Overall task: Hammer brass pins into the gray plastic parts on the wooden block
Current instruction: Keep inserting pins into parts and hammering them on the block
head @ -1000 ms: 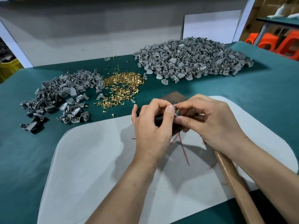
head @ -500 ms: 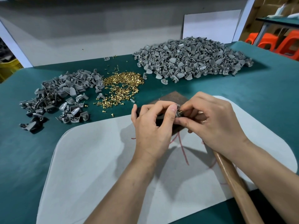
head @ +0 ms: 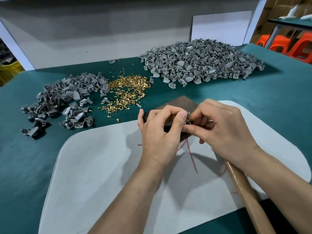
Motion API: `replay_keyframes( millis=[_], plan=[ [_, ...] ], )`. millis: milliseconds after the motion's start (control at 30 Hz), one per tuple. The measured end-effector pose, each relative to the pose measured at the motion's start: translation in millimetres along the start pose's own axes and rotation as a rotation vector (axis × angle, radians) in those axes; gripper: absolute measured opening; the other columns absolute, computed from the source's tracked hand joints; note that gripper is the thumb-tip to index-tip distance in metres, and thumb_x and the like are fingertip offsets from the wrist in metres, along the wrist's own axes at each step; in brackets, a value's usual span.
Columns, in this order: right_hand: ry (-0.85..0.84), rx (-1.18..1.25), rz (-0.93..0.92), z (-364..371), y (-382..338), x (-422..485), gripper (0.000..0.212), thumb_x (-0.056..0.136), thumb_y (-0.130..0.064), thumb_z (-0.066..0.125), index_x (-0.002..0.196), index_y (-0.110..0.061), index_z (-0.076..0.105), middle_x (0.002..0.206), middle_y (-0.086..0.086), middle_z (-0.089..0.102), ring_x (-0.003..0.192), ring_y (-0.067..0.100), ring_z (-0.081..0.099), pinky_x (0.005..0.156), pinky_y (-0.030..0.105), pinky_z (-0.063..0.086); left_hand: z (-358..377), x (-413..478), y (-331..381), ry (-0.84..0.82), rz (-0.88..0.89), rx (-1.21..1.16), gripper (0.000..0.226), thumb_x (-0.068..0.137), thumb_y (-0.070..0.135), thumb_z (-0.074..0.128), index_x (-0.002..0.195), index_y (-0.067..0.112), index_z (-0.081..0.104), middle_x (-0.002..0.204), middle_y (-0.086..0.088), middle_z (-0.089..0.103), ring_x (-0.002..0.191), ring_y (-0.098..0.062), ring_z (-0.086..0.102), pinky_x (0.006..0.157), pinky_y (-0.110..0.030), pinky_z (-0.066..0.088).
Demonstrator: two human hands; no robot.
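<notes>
My left hand [head: 160, 132] pinches a small gray plastic part [head: 187, 116] between thumb and fingers, just above the dark wooden block [head: 179, 103]. My right hand [head: 221, 129] meets it from the right and pinches a brass pin [head: 190, 120] at the part. Most of the part and the block's front are hidden by my fingers. A wooden hammer handle [head: 244, 193] lies under my right forearm; its head is hidden.
A loose heap of brass pins [head: 126, 93] lies behind the block. Gray parts form a darker pile [head: 67, 98] at left and a large pile [head: 202, 61] at back right. A pale mat [head: 101, 166] covers the green table [head: 20, 157].
Both hands stay together over the block; the fingers have shifted slightly around the part and pin. Nothing else moved.
</notes>
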State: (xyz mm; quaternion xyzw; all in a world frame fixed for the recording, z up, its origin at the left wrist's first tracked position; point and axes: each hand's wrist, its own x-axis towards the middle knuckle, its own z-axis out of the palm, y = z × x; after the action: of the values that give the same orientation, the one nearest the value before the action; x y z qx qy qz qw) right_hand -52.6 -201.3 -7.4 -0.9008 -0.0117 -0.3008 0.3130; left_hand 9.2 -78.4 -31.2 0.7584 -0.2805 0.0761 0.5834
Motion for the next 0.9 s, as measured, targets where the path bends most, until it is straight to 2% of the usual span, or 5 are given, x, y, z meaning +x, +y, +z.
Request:
replay_keyframes(
  millis=[267, 433, 533, 700, 900],
  plan=[
    [-0.042, -0.042, 0.001, -0.6, -2.3, -1.0, 0.021, 0.071, -0.021, 0.081, 0.068, -0.009, 0.064, 0.063, -0.002, 0.052, 0.049, 0.012, 0.055, 0.047, 0.016, 0.043, 0.8, 0.4, -2.4, -0.017, -0.005, 0.047, 0.018, 0.086, 0.044, 0.049, 0.072, 0.037, 0.057, 0.074, 0.025, 0.058, 0.1, -0.001, 0.051, 0.117, -0.034, -0.003],
    [-0.108, 0.361, 0.196, -4.4, -3.0, 0.6, 0.004, 0.078, -0.005, 0.073, 0.076, -0.008, 0.071, 0.063, -0.001, 0.065, 0.05, 0.014, 0.066, 0.042, 0.013, 0.044, 1.7, 0.5, -1.0, 0.037, -0.007, -0.007, 0.018, 0.088, 0.04, 0.049, 0.071, 0.036, 0.056, 0.075, 0.021, 0.062, 0.094, -0.007, 0.057, 0.117, -0.036, 0.002],
    [-0.097, 0.567, 0.291, -3.8, -3.8, 0.2, 0.016, 0.085, 0.007, 0.061, 0.076, -0.005, 0.069, 0.055, -0.003, 0.064, 0.045, 0.009, 0.063, 0.037, 0.007, 0.04, 1.5, 0.8, -1.4, 0.045, -0.01, -0.045, 0.018, 0.089, 0.039, 0.049, 0.074, 0.034, 0.058, 0.077, 0.019, 0.063, 0.094, -0.011, 0.06, 0.118, -0.037, 0.003],
    [-0.034, 0.638, 0.382, -1.1, -7.2, 2.5, 0.016, 0.084, 0.006, 0.062, 0.071, -0.002, 0.065, 0.052, 0.0, 0.062, 0.044, 0.01, 0.06, 0.041, 0.015, 0.047, 1.4, 0.4, -0.5, 0.038, 0.002, -0.054, 0.016, 0.089, 0.04, 0.052, 0.077, 0.032, 0.061, 0.08, 0.018, 0.065, 0.095, -0.012, 0.061, 0.118, -0.039, 0.001],
    [0.003, 0.71, 0.49, 3.8, -9.3, 2.6, 0.015, 0.088, 0.005, 0.058, 0.074, 0.001, 0.061, 0.046, -0.001, 0.058, 0.038, 0.007, 0.056, 0.031, 0.009, 0.036, 1.4, 0.5, -0.9, 0.036, 0.012, -0.047, 0.015, 0.088, 0.04, 0.052, 0.077, 0.035, 0.062, 0.083, 0.019, 0.066, 0.095, -0.008, 0.06, 0.118, -0.036, 0.0]
  ],
)
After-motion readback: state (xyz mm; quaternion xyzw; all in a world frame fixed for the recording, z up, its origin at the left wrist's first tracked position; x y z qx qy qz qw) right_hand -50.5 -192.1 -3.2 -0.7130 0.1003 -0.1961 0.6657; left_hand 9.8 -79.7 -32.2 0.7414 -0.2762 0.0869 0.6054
